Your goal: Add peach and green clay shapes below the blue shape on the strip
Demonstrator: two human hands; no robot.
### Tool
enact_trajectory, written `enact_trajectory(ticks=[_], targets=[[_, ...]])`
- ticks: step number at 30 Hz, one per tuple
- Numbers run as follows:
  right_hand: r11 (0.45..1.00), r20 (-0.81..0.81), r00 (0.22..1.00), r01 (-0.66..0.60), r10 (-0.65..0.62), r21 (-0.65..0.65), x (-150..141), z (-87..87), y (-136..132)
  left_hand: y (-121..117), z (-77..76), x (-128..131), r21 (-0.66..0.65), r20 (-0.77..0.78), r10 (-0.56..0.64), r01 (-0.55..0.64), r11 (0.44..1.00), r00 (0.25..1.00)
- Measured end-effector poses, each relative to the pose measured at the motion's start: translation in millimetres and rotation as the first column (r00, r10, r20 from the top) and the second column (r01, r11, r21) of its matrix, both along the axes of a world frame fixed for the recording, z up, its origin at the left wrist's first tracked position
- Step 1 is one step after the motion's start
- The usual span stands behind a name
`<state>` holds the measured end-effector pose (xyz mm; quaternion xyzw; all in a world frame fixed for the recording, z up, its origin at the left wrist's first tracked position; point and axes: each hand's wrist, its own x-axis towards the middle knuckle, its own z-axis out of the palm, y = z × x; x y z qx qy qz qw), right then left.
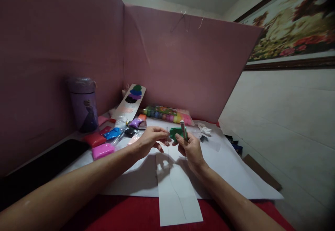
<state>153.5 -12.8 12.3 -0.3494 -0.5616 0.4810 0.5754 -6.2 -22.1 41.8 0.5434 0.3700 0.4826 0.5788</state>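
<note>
Held up above the paper is a small green packet (176, 132), which looks like soft clay in clear wrapping. My right hand (192, 149) is closed on it, thumb in front, and a pen (183, 128) stands upright in the same grip. My left hand (153, 138) pinches at the clear left end of the packet, with its lower fingers curled loosely. Beneath both hands lies a white paper strip (178, 203) bearing a thin curved pencil-like line. Shadows of the hands fall across its upper part.
Left of my hands lie pink (103, 151), red (94, 139) and blue (112, 133) packets. A purple tumbler (84, 108) stands behind them. Farther back are a painted card (130, 101) and a bag of colourful clay (167, 115). Crumpled tissue (204, 129) lies right. Pink panels (180, 59) border the table.
</note>
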Motion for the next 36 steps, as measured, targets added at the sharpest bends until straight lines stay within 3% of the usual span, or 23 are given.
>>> enact_trajectory(ticks=[2, 4, 6, 7, 10, 13, 16, 18, 21, 23, 26, 31, 34, 36], targets=[[1.0, 0.04, 0.999, 0.03, -0.03, 0.01, 3.5, 0.6, 3.9, 1.0, 0.7, 0.4, 0.0, -0.023, 0.021, -0.021, 1.0, 1.0], [0.986, 0.152, 0.974, 0.166, -0.168, 0.025, 11.4, 1.6, 12.5, 4.1, 1.7, -0.4, 0.007, -0.018, 0.098, -0.098, 0.995, 0.995], [0.928, 0.398, 0.841, 0.359, -0.366, 0.096, 22.7, 1.1, 24.1, 8.8, 2.4, -2.7, 0.015, 0.009, 0.184, -0.184, 0.983, 0.983], [0.891, 0.559, 0.704, 0.421, -0.438, 0.169, 28.8, -0.3, 29.8, 11.2, 2.5, -4.2, 0.019, 0.024, 0.216, -0.217, 0.976, 0.976], [0.861, 0.69, 0.542, 0.443, -0.479, 0.25, 43.1, -8.9, 40.5, 16.5, 1.8, -7.8, 0.021, 0.049, 0.283, -0.284, 0.959, 0.958], [0.868, 0.744, 0.47, 0.392, -0.475, 0.306, 46.3, -17.0, 38.2, 16.9, 1.4, -8.0, 0.014, 0.031, 0.295, -0.296, 0.955, 0.955], [0.863, 0.769, 0.407, 0.338, -0.493, 0.375, 38.1, -14.7, 27.2, 12.7, 2.7, -5.1, 0.006, 0.014, 0.261, -0.262, 0.965, 0.965], [0.828, 0.716, 0.417, 0.254, -0.56, 0.5, 28.6, -7.1, 17.4, 8.1, 4.0, -1.9, 0.004, 0.011, 0.238, -0.238, 0.971, 0.971], [0.769, 0.553, 0.626, 0.12, -0.549, 0.627, 13.0, 5.4, 0.1, 0.2, 4.8, 4.1, 0.029, 0.005, 0.171, -0.171, 0.985, 0.985], [0.803, 0.506, 0.736, 0.084, -0.45, 0.59, 4.5, 9.6, -10.8, -4.8, 4.6, 8.4, 0.066, -0.002, 0.128, -0.128, 0.99, 0.992], [0.863, 0.48, 0.812, 0.057, -0.332, 0.502, -2.7, 9.3, -21.1, -9.7, 4.8, 13.3, 0.13, -0.02, 0.119, -0.116, 0.985, 0.993], [0.895, 0.462, 0.848, 0.031, -0.259, 0.445, -3.3, 7.9, -22.2, -11.1, 2.4, 14.3, 0.205, -0.169, 0.129, -0.093, 0.974, 0.977], [0.862, 0.513, 0.788, 0.044, -0.34, 0.504, -2.0, 9.7, -21.4, -11.8, -4.4, 13.1, 0.358, -0.33, 0.198, -0.071, 0.931, 0.923], [0.816, 0.542, 0.722, 0.054, -0.43, 0.575, -1.7, 10.2, -21.8, -13.2, -8.7, 12.6, 0.496, -0.429, 0.286, -0.041, 0.867, 0.856]])
